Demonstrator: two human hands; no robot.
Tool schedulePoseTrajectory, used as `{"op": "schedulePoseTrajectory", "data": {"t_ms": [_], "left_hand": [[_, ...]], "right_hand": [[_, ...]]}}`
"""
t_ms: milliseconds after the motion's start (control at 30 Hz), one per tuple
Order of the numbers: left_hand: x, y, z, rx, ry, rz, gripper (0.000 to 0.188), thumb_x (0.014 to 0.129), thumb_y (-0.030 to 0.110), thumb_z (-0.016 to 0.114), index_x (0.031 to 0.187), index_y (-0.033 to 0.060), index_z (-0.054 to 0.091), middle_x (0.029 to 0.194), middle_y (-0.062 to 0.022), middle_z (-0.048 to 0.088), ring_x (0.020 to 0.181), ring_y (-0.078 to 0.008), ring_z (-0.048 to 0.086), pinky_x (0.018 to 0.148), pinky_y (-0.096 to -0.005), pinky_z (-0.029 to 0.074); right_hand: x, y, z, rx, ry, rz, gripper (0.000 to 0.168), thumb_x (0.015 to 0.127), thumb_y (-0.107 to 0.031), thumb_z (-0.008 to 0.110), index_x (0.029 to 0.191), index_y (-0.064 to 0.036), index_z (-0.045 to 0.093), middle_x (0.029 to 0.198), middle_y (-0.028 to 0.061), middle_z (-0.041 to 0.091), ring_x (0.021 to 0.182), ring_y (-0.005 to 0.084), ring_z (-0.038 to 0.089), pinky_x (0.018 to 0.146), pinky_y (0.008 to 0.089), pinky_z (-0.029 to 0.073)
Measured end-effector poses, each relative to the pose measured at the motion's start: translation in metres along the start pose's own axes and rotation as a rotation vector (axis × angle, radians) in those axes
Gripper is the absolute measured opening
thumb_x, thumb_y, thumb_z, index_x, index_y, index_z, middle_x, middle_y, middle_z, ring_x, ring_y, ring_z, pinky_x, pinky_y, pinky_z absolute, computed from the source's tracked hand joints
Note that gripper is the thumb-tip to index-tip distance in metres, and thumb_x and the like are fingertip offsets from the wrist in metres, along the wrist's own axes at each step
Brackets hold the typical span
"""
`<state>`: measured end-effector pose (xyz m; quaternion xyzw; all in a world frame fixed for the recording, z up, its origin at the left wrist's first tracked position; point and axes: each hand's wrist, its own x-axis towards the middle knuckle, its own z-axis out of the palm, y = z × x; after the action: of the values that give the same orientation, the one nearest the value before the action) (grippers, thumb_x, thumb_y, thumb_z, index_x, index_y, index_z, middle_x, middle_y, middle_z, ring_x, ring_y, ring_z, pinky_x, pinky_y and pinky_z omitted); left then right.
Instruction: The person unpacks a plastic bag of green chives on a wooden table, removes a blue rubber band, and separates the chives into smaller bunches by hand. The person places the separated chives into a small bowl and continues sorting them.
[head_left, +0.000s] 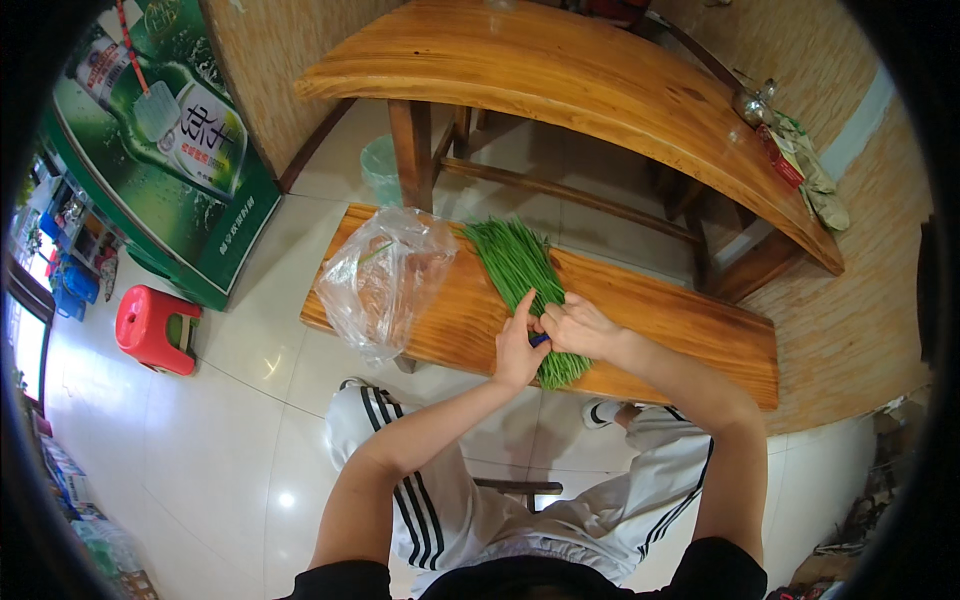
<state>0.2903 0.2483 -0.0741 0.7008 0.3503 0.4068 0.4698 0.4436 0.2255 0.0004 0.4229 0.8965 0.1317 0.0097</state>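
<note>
A bundle of long green chives (517, 259) lies slantwise across a wooden bench (675, 330) in front of me. Around its lower part runs a narrow blue band (538, 340), mostly covered by my fingers. My left hand (519, 351) grips at this band from the left, its index finger raised. From the right, my right hand (581, 326) pinches at the same spot with bent fingers, which hide what lies between them. Both hands rest against the stalks. A crumpled clear plastic bag (386, 277) sits on the bench's left part, with a green strand on it.
Beyond the bench stands a wooden table (540, 60), with a metal pot (752, 105) and a red packet (780, 156) at its right end. A green bin (381, 169) is by the table leg. At left are a red plastic stool (154, 330) and a green cabinet (247, 240).
</note>
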Motion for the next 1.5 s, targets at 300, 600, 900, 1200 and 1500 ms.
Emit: {"op": "schedulePoseTrajectory", "data": {"t_ms": [300,600,900,1200,1500], "left_hand": [[-0.001,0.001,-0.002,-0.082,-0.032,-0.002,0.084,0.07,-0.004,0.07,0.143,0.0038,0.029,0.085,-0.0087,0.063,0.075,-0.017,0.06,0.069,-0.0291,0.049],[-0.001,0.006,-0.008,-0.056,-0.051,-0.01,0.078,0.071,0.0,0.071,0.14,0.0033,0.035,0.082,-0.0106,0.065,0.079,-0.0253,0.063,0.072,-0.0357,0.05],[0.004,0.013,-0.008,0.006,-0.081,0.062,0.079,0.07,-0.002,0.07,0.141,0.0055,0.035,0.085,-0.0086,0.064,0.082,-0.0254,0.06,0.073,-0.0367,0.049],[0.005,0.009,-0.004,0.065,-0.079,0.138,0.078,0.071,-0.001,0.07,0.141,0.0083,0.037,0.083,-0.0082,0.06,0.082,-0.0216,0.059,0.075,-0.035,0.049],[0.002,0.003,0.002,0.233,-0.085,0.225,0.078,0.074,0.001,0.066,0.142,-0.0008,0.028,0.083,-0.0081,0.059,0.081,-0.0256,0.057,0.071,-0.0362,0.049]], "right_hand": [[-0.008,-0.013,0.001,-0.131,0.08,0.068,0.008,0.072,-0.013,0.058,0.071,-0.008,0.052,0.069,0.006,0.049,0.057,0.017,0.053,0.065,0.0286,0.042],[0.0,-0.013,-0.012,0.297,-0.005,0.248,0.023,0.075,-0.008,0.06,0.094,-0.006,0.047,0.084,0.0133,0.062,0.07,0.0327,0.061,0.07,0.0385,0.048],[0.008,0.0,-0.022,0.558,-0.183,0.437,0.032,0.075,-0.008,0.064,0.1,-0.009,0.043,0.071,0.0087,0.063,0.071,0.032,0.061,0.076,0.0378,0.037],[-0.012,-0.023,0.003,0.565,0.213,0.498,0.028,0.071,-0.005,0.062,0.091,-0.008,0.044,0.071,0.011,0.059,0.069,0.0326,0.057,0.073,0.0371,0.038],[-0.017,-0.021,-0.004,0.597,0.151,0.571,0.022,0.071,-0.005,0.062,0.089,-0.008,0.051,0.077,0.0089,0.062,0.074,0.0302,0.06,0.07,0.0397,0.042]]}}
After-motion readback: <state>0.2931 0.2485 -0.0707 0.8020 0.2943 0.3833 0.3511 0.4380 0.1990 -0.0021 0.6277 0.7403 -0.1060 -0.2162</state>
